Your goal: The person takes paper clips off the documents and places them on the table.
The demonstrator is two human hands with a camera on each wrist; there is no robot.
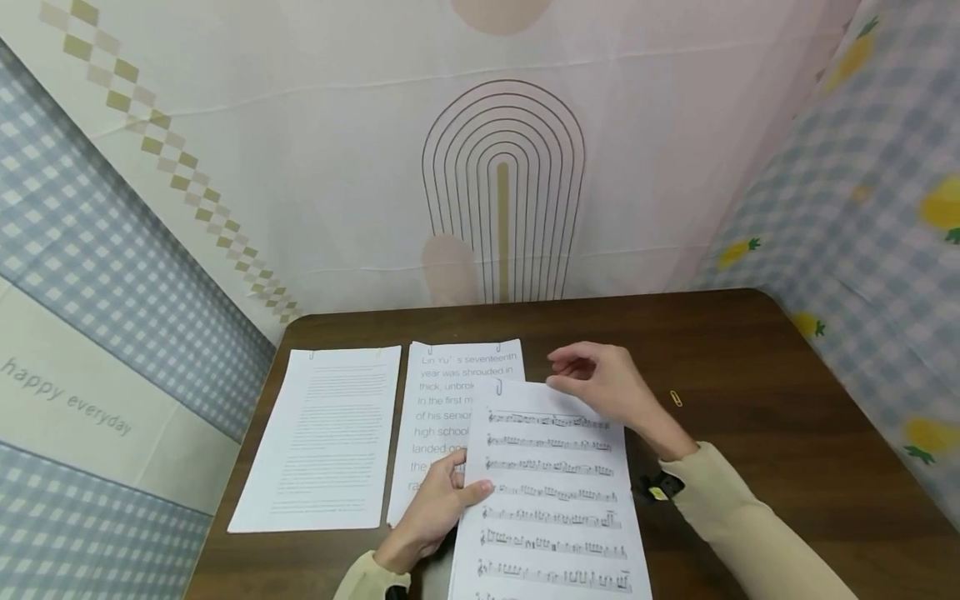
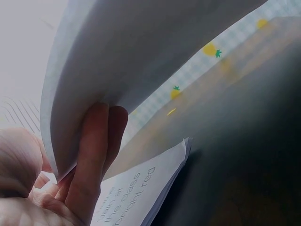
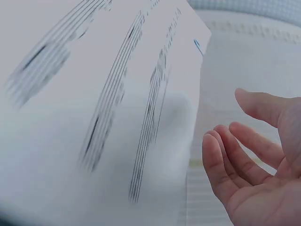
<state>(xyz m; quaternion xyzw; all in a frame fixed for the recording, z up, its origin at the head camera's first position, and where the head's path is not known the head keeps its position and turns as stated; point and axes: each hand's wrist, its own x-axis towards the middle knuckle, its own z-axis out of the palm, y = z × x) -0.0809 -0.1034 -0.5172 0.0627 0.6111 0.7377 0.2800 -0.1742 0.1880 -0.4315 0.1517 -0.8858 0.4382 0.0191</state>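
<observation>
Clock centred on the music sheet (image 1: 551, 508), 12 at the back wall. Nearest us, a pale L sleeve (image 1: 367, 579) at 8 o'clock, R sleeve (image 1: 750, 529) btwn 3 & 4. The sheet's bottom edge runs out of the head view; we see staves down its front, partly blurred in the R-wrist view. L hand (image 1: 435, 506) at 9 is clamped on the sheet's L edge, thumb on top, fingers underneath, holding the bowed paper up off the brown table (image 1: 787, 433). Small-print stack (image 1: 326, 442) lies btwn 9 & 10, large-print stack (image 1: 438, 400) at 10, partly under the sheet in our view; both w/ clips along the top. Blue clip (image 1: 498, 387) sits on the sheet's top edge at 11. R hand (image 1: 609, 385) at 1, by the top edge, thumb & fingertips apart, nothing btwn them. Yellow paper clip (image 1: 676, 398) on the table at 2. Farthest, we've pineapple cloth (image 1: 862, 275) at 2, arch-print wall cloth (image 1: 502, 233) at 12
</observation>
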